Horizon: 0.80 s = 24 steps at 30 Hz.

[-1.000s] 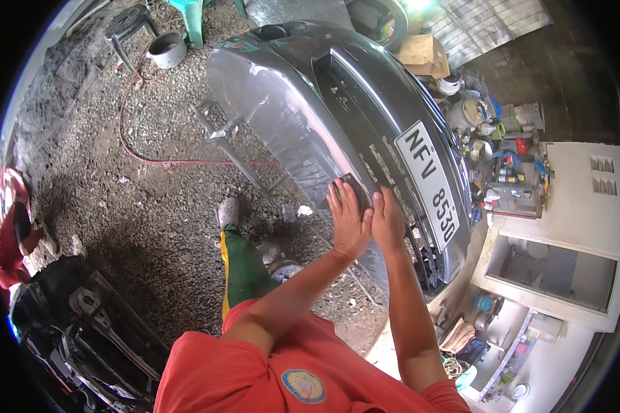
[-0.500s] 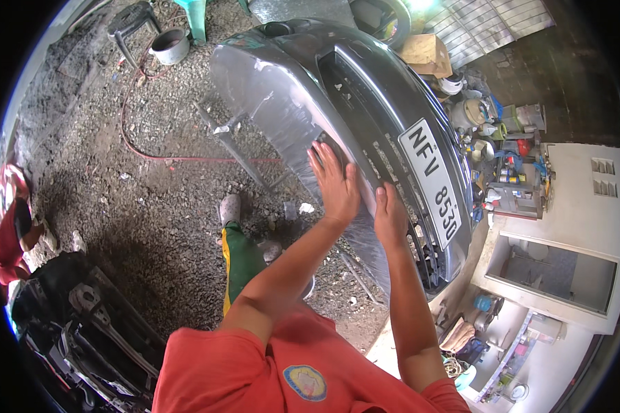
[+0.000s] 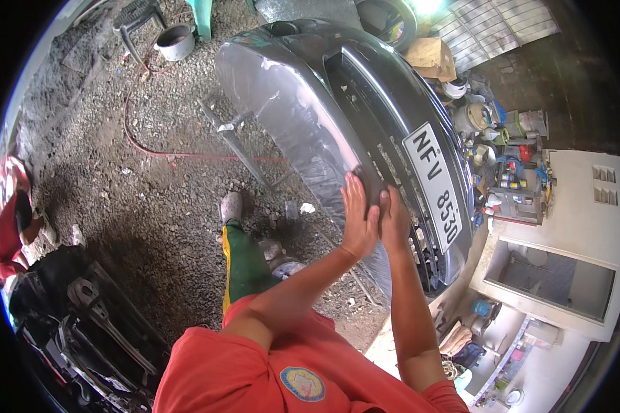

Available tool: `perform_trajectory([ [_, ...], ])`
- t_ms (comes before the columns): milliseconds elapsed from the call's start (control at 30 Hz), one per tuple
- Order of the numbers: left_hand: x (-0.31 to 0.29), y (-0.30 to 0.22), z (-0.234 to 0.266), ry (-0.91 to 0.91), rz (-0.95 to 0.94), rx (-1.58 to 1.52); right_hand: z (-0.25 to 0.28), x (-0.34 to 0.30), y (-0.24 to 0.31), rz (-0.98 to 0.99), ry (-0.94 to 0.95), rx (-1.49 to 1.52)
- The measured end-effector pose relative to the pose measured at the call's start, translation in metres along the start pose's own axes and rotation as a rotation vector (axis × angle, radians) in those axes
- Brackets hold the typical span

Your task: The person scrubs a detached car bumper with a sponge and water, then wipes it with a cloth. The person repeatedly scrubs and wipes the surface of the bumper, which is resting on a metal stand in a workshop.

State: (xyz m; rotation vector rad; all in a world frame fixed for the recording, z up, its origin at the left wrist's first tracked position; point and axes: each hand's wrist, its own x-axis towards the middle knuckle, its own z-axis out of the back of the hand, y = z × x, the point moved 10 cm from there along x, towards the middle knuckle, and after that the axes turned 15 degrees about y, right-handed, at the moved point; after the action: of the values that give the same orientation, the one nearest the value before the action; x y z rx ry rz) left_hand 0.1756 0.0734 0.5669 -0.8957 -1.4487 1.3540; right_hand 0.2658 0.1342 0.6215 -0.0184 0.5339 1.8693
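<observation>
A dark grey car bumper [image 3: 293,86] stands tilted in front of me, its near side dull and scuffed, with pale filler patches. My left hand [image 3: 360,219] lies along this side, fingers stretched and pressed down. Under its fingertips shows a dark sanding pad [image 3: 366,180], mostly hidden, so its kind is not certain. Close beside it, my right hand [image 3: 394,221] rests on the bumper's edge by the grille, fingers extended and thumb toward the left hand. A white number plate [image 3: 432,186] is fixed on the bumper to the right of both hands.
A metal stand [image 3: 234,148] props the bumper over gravel, and a red hose [image 3: 165,154] runs behind it. At the lower left lie dark car parts [image 3: 83,310]. A pot [image 3: 176,43] sits at the back left. Cluttered shelves [image 3: 513,182] line the right, near a cardboard box [image 3: 430,58].
My left hand has slid along the bumper toward me and to the right, the dark pad moving with it, and now almost meets my right hand, which stays on the edge.
</observation>
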Motion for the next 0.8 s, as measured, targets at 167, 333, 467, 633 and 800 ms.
perform_trajectory([
  [167, 0.016, -0.01, 0.022, -0.06, -0.005, -0.062, 0.0, 0.001, 0.006, 0.024, -0.004, 0.003],
  [333, 0.013, -0.009, 0.019, -0.042, 0.003, -0.085, 0.0, 0.0, 0.002, 0.054, -0.029, -0.001],
  [467, 0.016, -0.013, 0.024, -0.079, -0.014, -0.106, 0.001, 0.002, 0.006, 0.021, -0.005, 0.002],
  [633, 0.02, -0.018, 0.03, -0.05, -0.063, -0.092, 0.0, 0.0, 0.002, 0.05, -0.029, 0.002],
  [800, 0.015, -0.017, 0.022, -0.057, -0.079, -0.044, 0.002, 0.001, 0.008, 0.052, -0.017, 0.002],
])
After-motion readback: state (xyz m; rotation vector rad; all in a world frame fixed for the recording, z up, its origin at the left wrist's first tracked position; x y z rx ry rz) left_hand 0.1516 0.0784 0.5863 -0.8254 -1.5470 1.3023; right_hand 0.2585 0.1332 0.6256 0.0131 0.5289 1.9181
